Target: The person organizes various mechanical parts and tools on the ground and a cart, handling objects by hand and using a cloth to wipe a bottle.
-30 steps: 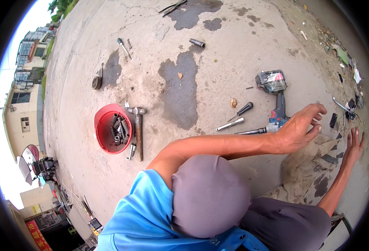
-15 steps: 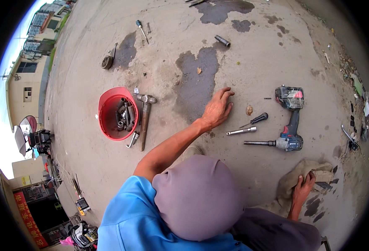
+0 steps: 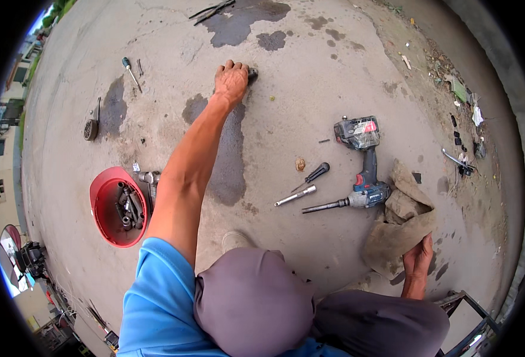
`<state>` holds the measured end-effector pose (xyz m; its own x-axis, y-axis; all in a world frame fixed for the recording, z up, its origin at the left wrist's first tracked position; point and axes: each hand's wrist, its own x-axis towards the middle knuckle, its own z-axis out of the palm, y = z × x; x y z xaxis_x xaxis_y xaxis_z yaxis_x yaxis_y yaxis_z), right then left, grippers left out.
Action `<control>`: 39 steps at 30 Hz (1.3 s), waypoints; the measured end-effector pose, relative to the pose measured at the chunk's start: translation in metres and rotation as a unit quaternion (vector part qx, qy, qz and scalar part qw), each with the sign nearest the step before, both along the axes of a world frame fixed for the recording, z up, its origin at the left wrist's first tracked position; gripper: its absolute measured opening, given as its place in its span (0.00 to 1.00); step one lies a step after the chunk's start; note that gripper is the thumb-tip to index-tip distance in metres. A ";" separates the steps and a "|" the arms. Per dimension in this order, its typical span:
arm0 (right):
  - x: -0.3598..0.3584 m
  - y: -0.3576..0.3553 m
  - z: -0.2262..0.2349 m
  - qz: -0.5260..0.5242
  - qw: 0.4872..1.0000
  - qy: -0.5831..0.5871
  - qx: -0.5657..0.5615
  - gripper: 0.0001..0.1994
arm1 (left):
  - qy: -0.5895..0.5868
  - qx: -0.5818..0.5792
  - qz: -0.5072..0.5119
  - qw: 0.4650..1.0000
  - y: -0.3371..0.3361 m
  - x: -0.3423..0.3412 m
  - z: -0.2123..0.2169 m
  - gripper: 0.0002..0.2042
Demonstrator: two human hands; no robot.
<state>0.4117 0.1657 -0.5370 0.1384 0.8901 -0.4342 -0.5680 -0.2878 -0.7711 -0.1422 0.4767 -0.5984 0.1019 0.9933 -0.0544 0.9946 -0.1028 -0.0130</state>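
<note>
Socket point(image 3: 252, 74), small and dark, lies on the concrete far ahead, half-hidden under the left hand point(image 3: 231, 80), whose fingers curl over it. Right hand point(image 3: 417, 260), well apart, presses the tan rag point(image 3: 400, 226) beside the cordless drill point(image 3: 360, 172).

Stained concrete ground point(image 3: 310, 77) carries everything: around the cordless drill point(image 3: 362, 160), a tan rag point(image 3: 400, 226) just right, a screwdriver point(image 3: 313, 175) left, a red bowl point(image 3: 105, 205) far left.
</note>
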 end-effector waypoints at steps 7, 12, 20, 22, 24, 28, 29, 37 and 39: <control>-0.044 0.005 -0.005 0.121 0.989 0.079 -0.005 0.22 | -0.536 -0.256 0.063 0.802 -0.161 0.129 0.053 0.13; -0.109 0.026 -0.012 0.288 0.946 -0.147 -0.012 0.24 | -0.581 -0.225 -0.033 0.781 -0.251 0.247 0.040 0.28; -0.112 0.004 -0.014 0.109 0.940 -0.322 0.013 0.27 | -0.530 -0.208 -0.190 0.800 -0.260 0.274 0.060 0.19; -0.099 0.004 -0.024 0.010 0.996 -0.011 -0.093 0.26 | -0.593 -0.130 -0.210 0.766 -0.272 0.280 0.056 0.17; -0.073 -0.012 -0.058 0.043 0.990 -0.101 -0.094 0.25 | -0.646 -0.044 -0.248 0.721 -0.271 0.284 0.061 0.15; -0.038 -0.020 -0.086 0.220 0.924 -0.310 -0.031 0.19 | -0.575 -0.105 -0.365 0.725 -0.268 0.271 0.064 0.14; -0.050 -0.004 -0.058 0.311 0.878 -0.363 0.001 0.17 | -0.560 -0.085 -0.421 0.709 -0.263 0.262 0.064 0.14; -0.064 0.007 -0.031 0.162 0.911 -0.375 -0.048 0.20 | -0.395 0.058 0.170 0.901 -0.301 0.017 0.084 0.20; -0.033 -0.004 -0.058 0.174 0.896 -0.402 -0.077 0.21 | -0.263 0.164 0.252 0.917 -0.329 -0.060 0.098 0.21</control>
